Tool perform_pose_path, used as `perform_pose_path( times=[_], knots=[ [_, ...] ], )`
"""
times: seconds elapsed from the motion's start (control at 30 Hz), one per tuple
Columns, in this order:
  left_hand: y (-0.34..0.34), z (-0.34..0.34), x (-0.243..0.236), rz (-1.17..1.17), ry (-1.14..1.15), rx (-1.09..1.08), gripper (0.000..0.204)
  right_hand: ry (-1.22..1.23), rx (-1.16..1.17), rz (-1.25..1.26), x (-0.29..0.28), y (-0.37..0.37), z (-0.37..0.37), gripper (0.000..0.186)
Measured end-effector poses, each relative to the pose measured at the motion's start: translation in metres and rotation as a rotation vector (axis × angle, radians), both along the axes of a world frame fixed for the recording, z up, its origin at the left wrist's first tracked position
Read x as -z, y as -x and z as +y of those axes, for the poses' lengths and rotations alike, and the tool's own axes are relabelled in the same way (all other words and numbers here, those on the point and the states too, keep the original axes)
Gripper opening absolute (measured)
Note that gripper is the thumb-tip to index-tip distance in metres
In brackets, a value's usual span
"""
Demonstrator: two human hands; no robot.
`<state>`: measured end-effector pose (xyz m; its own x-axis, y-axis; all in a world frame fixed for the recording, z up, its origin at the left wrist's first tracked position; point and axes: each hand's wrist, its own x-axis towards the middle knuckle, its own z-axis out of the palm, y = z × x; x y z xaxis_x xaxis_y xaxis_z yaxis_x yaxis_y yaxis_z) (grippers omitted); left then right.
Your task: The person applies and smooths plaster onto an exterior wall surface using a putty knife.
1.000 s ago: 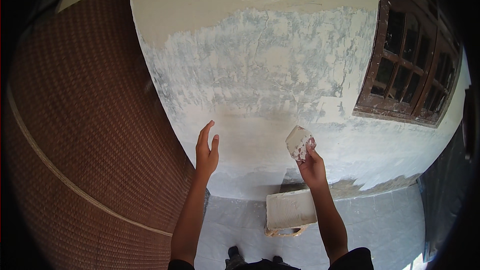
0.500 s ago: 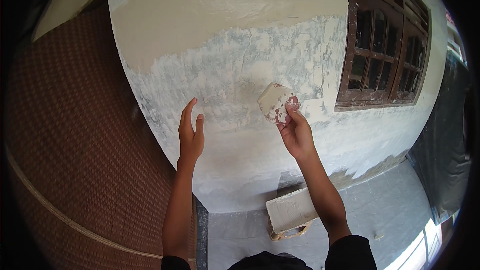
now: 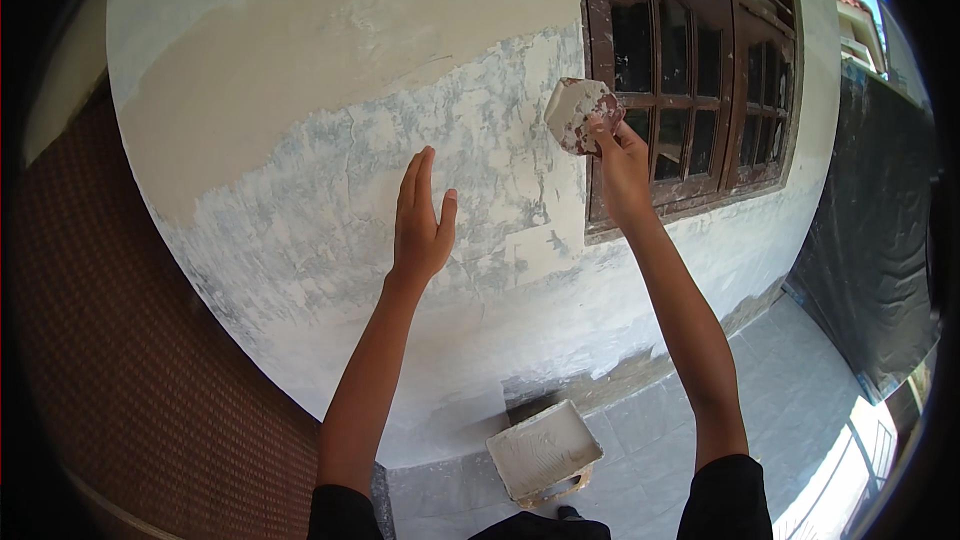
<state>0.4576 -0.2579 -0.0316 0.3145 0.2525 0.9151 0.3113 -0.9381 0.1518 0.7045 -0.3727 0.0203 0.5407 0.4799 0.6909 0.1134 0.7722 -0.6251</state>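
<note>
My right hand (image 3: 625, 175) pinches a flat, angular reddish putty scraper (image 3: 574, 114) by its right side, thumb on the near face. Pale putty smears cover most of the scraper. It is in front of the wall by the left side of the brown window frame; whether it touches the wall I cannot tell. My left hand (image 3: 422, 225) is raised and empty, fingers stretched and thumb apart, in front of the patchy wall (image 3: 330, 155). The wall's upper part has a smooth beige coat, and grey-white streaks run below it.
On the grey tiled floor (image 3: 650, 440) below, a shallow tray (image 3: 552, 488) of white putty rests on a stand. A brown wooden window (image 3: 690, 100) with dark panes is at the right. Brown woven matting (image 3: 110, 340) hangs at the left, a black sheet (image 3: 870, 230) at the far right.
My view has swung to the right, bringing more of the window in. My right hand has carried the scraper up and right to the window's edge. My left hand stays raised and empty.
</note>
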Motion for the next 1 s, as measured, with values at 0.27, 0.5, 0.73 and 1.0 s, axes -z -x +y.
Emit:
perform_pose_path(
  times=[0.27, 0.5, 0.73, 1.0],
  knots=[
    [-0.089, 0.048, -0.042, -0.053, -0.223, -0.177, 0.06, -0.111, 0.594, -0.443, -0.078, -0.064, 0.05, 0.022],
    [-0.108, 0.086, -0.036, -0.042, -0.419, -0.443, 0.059, -0.527, 0.769, -0.753, -0.088, -0.088, 0.089, 0.036],
    [-0.114, 0.098, -0.028, -0.05, -0.451, -0.506, 0.057, -0.51, 1.041, -1.0, -0.072, -0.08, 0.115, 0.045],
    [-0.115, 0.099, -0.027, -0.055, -0.458, -0.535, 0.056, -0.27, 1.132, -1.115, -0.072, -0.073, 0.123, 0.041]
  ],
)
